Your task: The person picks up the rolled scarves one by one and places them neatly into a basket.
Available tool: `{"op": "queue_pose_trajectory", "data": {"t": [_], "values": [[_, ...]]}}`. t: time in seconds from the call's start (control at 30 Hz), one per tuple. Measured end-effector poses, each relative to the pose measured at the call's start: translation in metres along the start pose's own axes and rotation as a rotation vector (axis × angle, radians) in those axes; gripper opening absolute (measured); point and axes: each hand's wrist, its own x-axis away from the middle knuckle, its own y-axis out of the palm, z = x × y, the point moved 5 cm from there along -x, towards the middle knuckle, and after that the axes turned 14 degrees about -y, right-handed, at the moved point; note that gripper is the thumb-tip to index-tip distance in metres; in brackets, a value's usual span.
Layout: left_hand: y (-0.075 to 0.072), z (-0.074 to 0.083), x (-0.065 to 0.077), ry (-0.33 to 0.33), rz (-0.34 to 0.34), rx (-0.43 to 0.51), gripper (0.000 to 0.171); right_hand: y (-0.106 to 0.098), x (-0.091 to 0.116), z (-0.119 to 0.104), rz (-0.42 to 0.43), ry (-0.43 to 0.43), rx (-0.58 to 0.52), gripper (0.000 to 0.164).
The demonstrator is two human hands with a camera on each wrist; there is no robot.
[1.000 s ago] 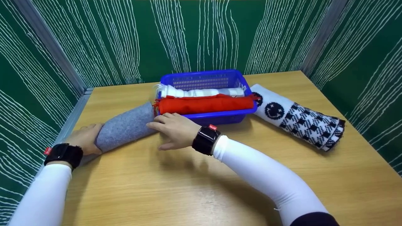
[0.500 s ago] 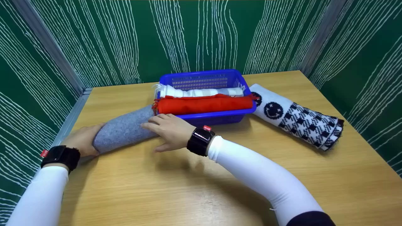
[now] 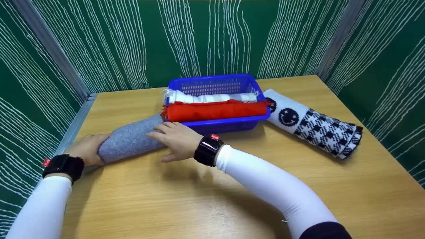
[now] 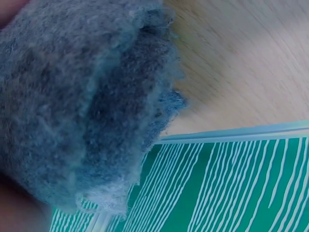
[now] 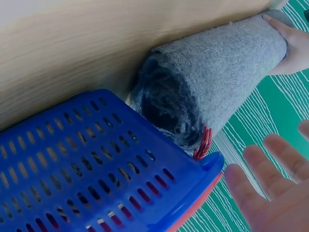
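A rolled grey scarf [image 3: 131, 139] lies slantwise on the table, left of a blue basket [image 3: 229, 126]. My left hand [image 3: 88, 149] grips the roll near its left end, with fingers over the top. In the left wrist view, the layered end of the grey scarf [image 4: 72, 96] fills the left side. My right hand [image 3: 177, 139] has its fingers spread beside the basket's near left corner, overlapping the roll's right end. The right wrist view shows those right-hand fingers [image 5: 275, 164] extended and holding nothing; the roll's hollow end sits right at the basket's corner.
Inside the basket lie a red rolled scarf [image 3: 215, 111] and, behind it, a white one [image 3: 212, 98], both fringed. A black-and-white patterned rolled scarf [image 3: 318, 127] lies to the right. Green walls with white lines [image 3: 212, 36] enclose the wooden table [image 3: 199, 205].
My right hand has drifted slightly left along the basket's front toward the roll. The left hand and the grey scarf have shifted a little left. The basket stays put.
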Motion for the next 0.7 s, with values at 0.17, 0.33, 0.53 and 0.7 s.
{"op": "queue_pose_trajectory", "data": {"t": [0.17,0.33,0.53,0.7], "values": [[0.0,0.001,0.004,0.005,0.01,-0.025,0.093,0.003,-0.005,-0.002,-0.011,0.002,-0.005,0.089],[-0.001,0.005,0.006,0.014,0.03,-0.038,0.083,0.006,-0.009,-0.006,-0.013,-0.004,-0.006,0.087],[-0.002,0.005,0.009,0.048,0.074,-0.067,0.078,0.01,-0.015,-0.01,-0.013,-0.019,0.004,0.088],[0.001,0.006,0.01,0.049,0.068,-0.071,0.078,0.017,-0.018,-0.012,-0.027,-0.026,0.017,0.09]]}}
